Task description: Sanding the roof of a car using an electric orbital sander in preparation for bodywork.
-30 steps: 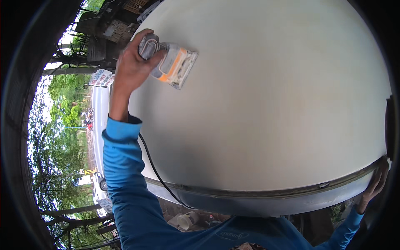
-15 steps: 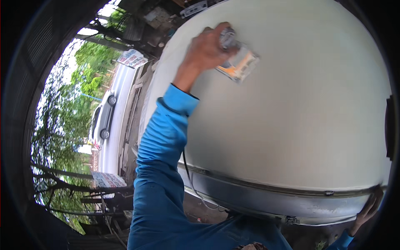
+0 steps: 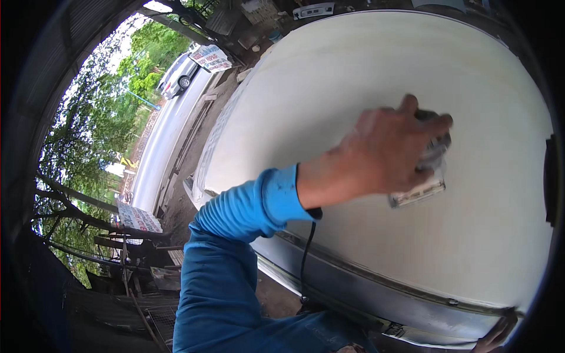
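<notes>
My left hand is closed around the grey rounded top of a sander. Part of its rectangular base, pale with a dark rim, shows beneath my fingers, flat on the pale vehicle roof. A thin black cord hangs below my blue sleeve; its upper end is hidden by the arm. At the lower right, my right hand rests against the roof's near edge with its fingers stretched out. It holds nothing that I can see, though the picture's dark rim cuts off part of it.
A channel strip runs along the roof's near edge, above the grey vehicle side. Beyond the left edge lie a road with a silver car, and signboards. A light bumper-like part lies at the back.
My left hand has swept the sander rightward and nearer across the roof. The view has shifted, and the passing car appears farther up the road. My right hand stays at the roof edge.
</notes>
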`<action>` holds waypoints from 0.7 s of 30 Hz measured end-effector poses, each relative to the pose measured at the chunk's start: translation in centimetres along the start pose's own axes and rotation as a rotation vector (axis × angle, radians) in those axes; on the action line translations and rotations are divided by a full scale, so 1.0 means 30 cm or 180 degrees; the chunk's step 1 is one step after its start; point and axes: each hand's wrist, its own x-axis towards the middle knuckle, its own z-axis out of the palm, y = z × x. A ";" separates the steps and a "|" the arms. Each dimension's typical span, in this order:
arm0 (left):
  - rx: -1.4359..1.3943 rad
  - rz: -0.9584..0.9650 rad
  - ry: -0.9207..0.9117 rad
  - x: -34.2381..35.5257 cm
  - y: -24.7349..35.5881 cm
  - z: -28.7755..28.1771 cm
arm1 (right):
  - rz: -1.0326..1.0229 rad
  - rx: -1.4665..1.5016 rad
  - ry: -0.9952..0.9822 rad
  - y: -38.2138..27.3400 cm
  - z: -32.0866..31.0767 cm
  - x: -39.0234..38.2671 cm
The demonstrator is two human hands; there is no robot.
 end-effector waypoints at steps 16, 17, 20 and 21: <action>0.0159 -0.0459 0.0649 0.254 -0.334 0.065 | -0.0311 -0.0103 -0.0138 -0.034 0.014 0.020; 0.0115 -0.0091 0.0651 0.202 -0.260 0.066 | -0.0349 -0.0047 -0.0184 -0.036 0.016 0.017; -0.0182 0.0170 0.0526 0.015 0.006 0.061 | -0.0323 -0.0268 0.0016 -0.030 0.024 0.007; -0.0302 0.0396 0.0576 -0.036 0.081 0.043 | -0.0348 -0.0246 -0.0006 -0.026 0.032 0.005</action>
